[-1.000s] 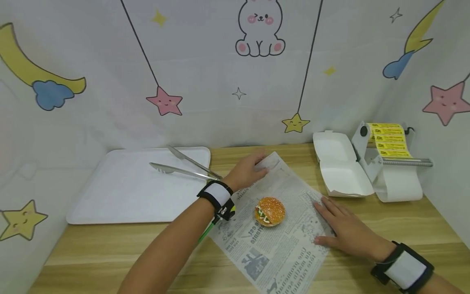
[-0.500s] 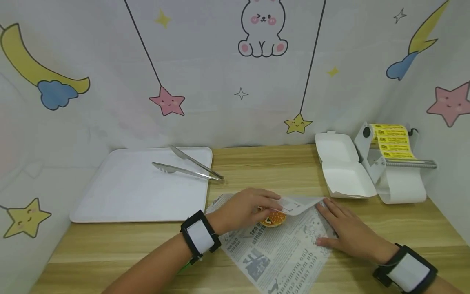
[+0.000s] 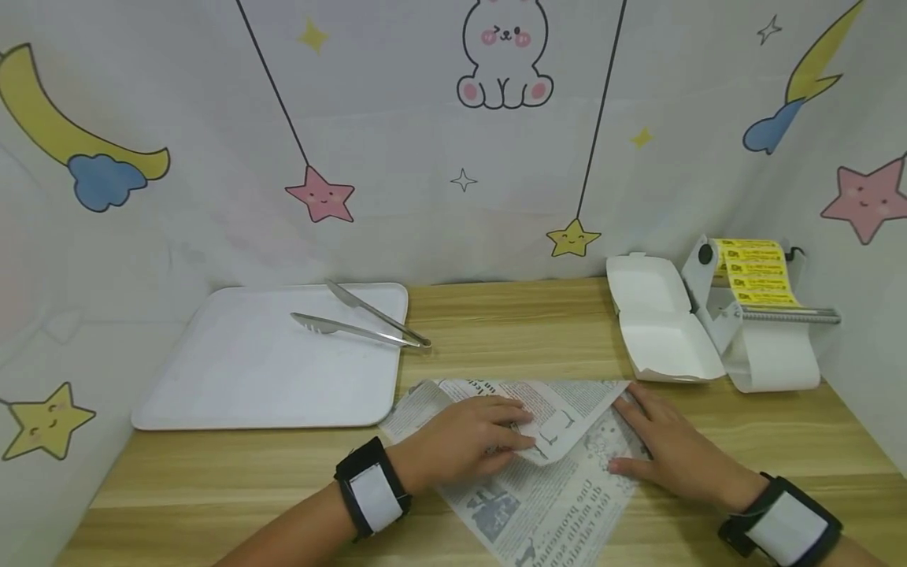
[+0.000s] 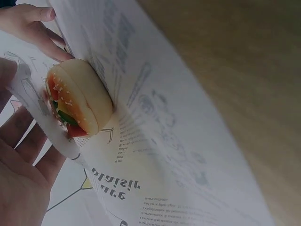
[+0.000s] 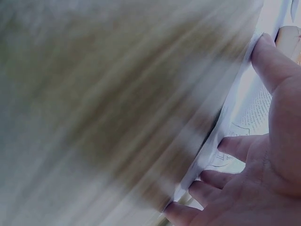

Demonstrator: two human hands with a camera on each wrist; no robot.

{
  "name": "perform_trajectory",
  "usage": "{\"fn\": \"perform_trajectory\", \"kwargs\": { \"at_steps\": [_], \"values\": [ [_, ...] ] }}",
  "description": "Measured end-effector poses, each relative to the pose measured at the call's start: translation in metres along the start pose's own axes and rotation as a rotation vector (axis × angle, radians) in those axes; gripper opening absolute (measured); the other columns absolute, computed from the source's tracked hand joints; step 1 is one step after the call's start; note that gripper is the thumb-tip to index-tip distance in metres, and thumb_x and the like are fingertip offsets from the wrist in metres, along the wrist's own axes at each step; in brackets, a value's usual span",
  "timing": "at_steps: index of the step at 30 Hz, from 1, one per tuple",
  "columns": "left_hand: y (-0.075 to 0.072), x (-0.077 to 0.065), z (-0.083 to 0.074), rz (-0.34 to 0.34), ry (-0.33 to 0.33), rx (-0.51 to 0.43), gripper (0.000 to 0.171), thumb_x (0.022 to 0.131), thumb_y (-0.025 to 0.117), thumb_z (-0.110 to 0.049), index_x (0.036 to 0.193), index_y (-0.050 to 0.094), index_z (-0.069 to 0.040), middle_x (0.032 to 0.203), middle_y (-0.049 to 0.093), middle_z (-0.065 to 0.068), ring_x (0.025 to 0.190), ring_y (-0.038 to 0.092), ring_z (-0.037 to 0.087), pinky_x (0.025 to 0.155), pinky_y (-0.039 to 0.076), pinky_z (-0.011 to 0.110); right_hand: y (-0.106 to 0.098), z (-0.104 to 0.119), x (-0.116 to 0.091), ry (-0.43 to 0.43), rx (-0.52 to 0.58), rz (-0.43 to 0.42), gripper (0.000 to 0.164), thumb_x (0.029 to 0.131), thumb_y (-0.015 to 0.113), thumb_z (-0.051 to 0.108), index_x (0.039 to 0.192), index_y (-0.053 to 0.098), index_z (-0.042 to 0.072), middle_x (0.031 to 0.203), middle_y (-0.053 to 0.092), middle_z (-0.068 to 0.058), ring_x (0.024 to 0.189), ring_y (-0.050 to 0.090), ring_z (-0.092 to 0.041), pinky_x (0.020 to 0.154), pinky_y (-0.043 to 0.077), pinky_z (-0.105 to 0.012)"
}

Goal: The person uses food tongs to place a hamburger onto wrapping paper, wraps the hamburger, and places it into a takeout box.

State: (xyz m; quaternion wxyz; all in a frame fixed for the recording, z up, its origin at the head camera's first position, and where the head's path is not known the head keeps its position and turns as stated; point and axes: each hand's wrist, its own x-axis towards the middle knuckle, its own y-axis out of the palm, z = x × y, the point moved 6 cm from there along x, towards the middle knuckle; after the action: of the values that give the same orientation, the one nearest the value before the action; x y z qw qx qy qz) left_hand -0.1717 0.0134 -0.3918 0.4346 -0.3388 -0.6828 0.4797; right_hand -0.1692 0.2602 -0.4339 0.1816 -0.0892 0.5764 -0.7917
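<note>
A: State the condition of the printed paper (image 3: 567, 520).
B: Its far part is folded toward the near side. Half a second ago the flap reached only partly over the burger (image 4: 80, 99); now it lies farther near, and the head view no longer shows the burger.
A: Burger's location?
B: On the paper, under the flap, tilted in the left wrist view with its filling visible.
A: Left hand (image 3: 468, 441)?
B: Shifted slightly nearer. Fingers and thumb are clamped on the flap's left edge.
A: Right hand (image 3: 673, 453)?
B: Unmoved. Fingers and thumb are spread apart, fingertips resting on the paper's right edge.
A: Surroundings?
B: Unchanged. The tongs (image 3: 354, 328) lie on the white tray (image 3: 255, 362) at far left, their joined end past its right edge. At far right, an opened container (image 3: 666, 342) stands just beside the label dispenser (image 3: 761, 272).
</note>
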Motion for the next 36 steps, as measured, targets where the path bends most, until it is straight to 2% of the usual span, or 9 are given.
{"fn": "perform_trajectory", "kwargs": {
  "at_steps": [4,10,15,21,24,27,32,34,36],
  "values": [
    [0.002,-0.001,-0.002,-0.011,-0.001,-0.013,0.03,0.094,0.052,-0.043,0.109,0.07,-0.024,0.13,0.056,-0.003,0.126,0.044,0.012,0.107,0.03,0.025,-0.002,0.001,-0.001,-0.005,0.006,-0.02,0.092,0.077,0.057,0.068,0.14,0.04,0.003,0.148,0.02,-0.025,0.133,0.023,-0.046,0.102,0.026,-0.061],
    [0.003,-0.001,0.0,-0.02,-0.051,0.006,0.026,0.096,0.052,-0.03,0.111,0.069,-0.018,0.132,0.053,-0.001,0.127,0.042,0.012,0.105,0.033,0.022,-0.001,0.0,-0.001,0.004,0.007,-0.017,0.095,0.076,0.056,0.07,0.141,0.039,0.002,0.149,0.019,-0.026,0.133,0.023,-0.046,0.102,0.026,-0.061],
    [0.005,-0.003,0.004,0.02,-0.078,0.027,0.024,0.095,0.056,-0.029,0.112,0.069,-0.02,0.138,0.047,0.001,0.132,0.037,0.016,0.107,0.031,0.026,0.001,0.0,-0.001,0.003,-0.01,-0.004,0.095,0.077,0.055,0.07,0.142,0.038,0.002,0.15,0.018,-0.025,0.135,0.021,-0.045,0.104,0.024,-0.06],
    [0.004,-0.001,0.006,0.083,-0.073,0.012,0.025,0.095,0.054,-0.032,0.112,0.069,-0.021,0.139,0.048,0.001,0.131,0.04,0.016,0.107,0.032,0.028,-0.003,0.002,-0.001,-0.009,-0.022,-0.008,0.094,0.077,0.056,0.068,0.139,0.04,0.0,0.148,0.021,-0.027,0.133,0.024,-0.046,0.103,0.026,-0.061],
    [0.003,-0.001,0.007,0.09,-0.063,0.006,0.025,0.094,0.056,-0.03,0.113,0.069,-0.02,0.138,0.049,0.002,0.131,0.04,0.015,0.107,0.032,0.027,-0.004,0.003,-0.001,-0.014,-0.027,-0.006,0.094,0.077,0.055,0.069,0.14,0.039,0.0,0.148,0.022,-0.027,0.133,0.025,-0.046,0.102,0.026,-0.061],
    [0.003,-0.003,0.008,0.087,-0.056,0.002,0.024,0.093,0.058,-0.028,0.113,0.069,-0.02,0.138,0.049,0.002,0.13,0.04,0.014,0.106,0.032,0.025,-0.01,0.007,-0.002,-0.04,-0.038,-0.04,0.092,0.076,0.058,0.067,0.139,0.042,0.001,0.146,0.027,-0.026,0.13,0.031,-0.045,0.1,0.031,-0.06],
    [0.004,-0.004,0.01,0.085,-0.059,-0.008,0.025,0.092,0.06,-0.026,0.115,0.068,-0.021,0.138,0.048,0.002,0.13,0.04,0.013,0.104,0.034,0.024,-0.018,0.027,-0.007,-0.115,-0.101,-0.114,0.077,0.072,0.069,0.059,0.128,0.055,0.008,0.132,0.047,-0.017,0.12,0.046,-0.035,0.095,0.039,-0.056],
    [0.004,-0.004,0.01,0.093,-0.066,-0.012,0.025,0.092,0.06,-0.027,0.115,0.068,-0.021,0.139,0.047,0.001,0.131,0.04,0.013,0.104,0.034,0.025,-0.014,0.043,-0.011,-0.159,-0.108,-0.1,0.074,0.071,0.07,0.059,0.126,0.057,0.011,0.128,0.052,-0.011,0.118,0.048,-0.029,0.095,0.04,-0.052],
    [0.004,-0.004,0.01,0.106,-0.073,-0.014,0.025,0.092,0.06,-0.027,0.115,0.068,-0.022,0.14,0.047,0.001,0.131,0.039,0.013,0.105,0.034,0.025,-0.006,0.062,-0.017,-0.196,-0.085,-0.039,0.078,0.07,0.067,0.065,0.129,0.055,0.015,0.129,0.051,-0.006,0.118,0.048,-0.024,0.095,0.04,-0.049]
  ]
}}
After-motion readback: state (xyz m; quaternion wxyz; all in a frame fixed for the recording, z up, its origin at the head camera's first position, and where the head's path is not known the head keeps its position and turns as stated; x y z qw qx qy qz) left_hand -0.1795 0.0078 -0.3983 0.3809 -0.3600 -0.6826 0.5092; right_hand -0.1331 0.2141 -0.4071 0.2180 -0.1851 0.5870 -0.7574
